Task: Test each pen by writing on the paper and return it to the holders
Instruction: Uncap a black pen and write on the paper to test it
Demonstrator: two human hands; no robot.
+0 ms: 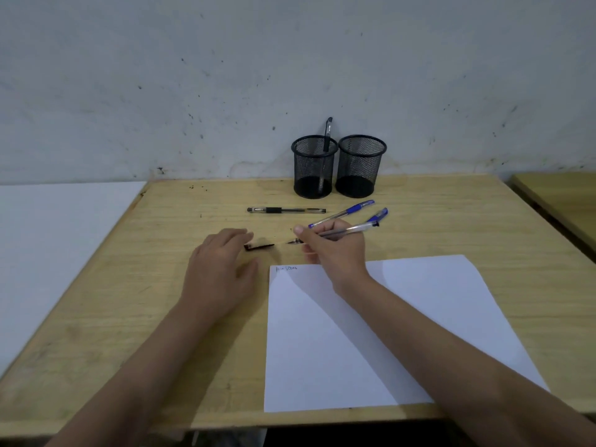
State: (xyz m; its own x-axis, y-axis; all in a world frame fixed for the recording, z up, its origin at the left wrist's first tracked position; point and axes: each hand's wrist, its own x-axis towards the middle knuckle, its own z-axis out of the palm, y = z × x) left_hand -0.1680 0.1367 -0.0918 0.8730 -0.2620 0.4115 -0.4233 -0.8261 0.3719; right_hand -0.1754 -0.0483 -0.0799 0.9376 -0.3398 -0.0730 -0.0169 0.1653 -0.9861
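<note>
My right hand (332, 250) grips an uncapped clear pen (348, 231) with its tip pointing left, just above the desk beyond the paper. A dark pen cap (258, 246) lies on the desk by the fingertips of my left hand (219, 269), which rests open and flat. The white paper (403, 333) lies at the front right with a little writing in its top left corner. Two blue-capped pens (358, 208) lie behind my right hand. A black gel pen (286, 210) lies in front of two black mesh holders; the left holder (313, 169) has one pen in it, the right holder (360, 167) looks empty.
The wooden desk (161, 301) ends at a stained wall at the back. A white surface (48, 237) adjoins the desk on the left, and another wooden table edge (564, 201) shows at the right.
</note>
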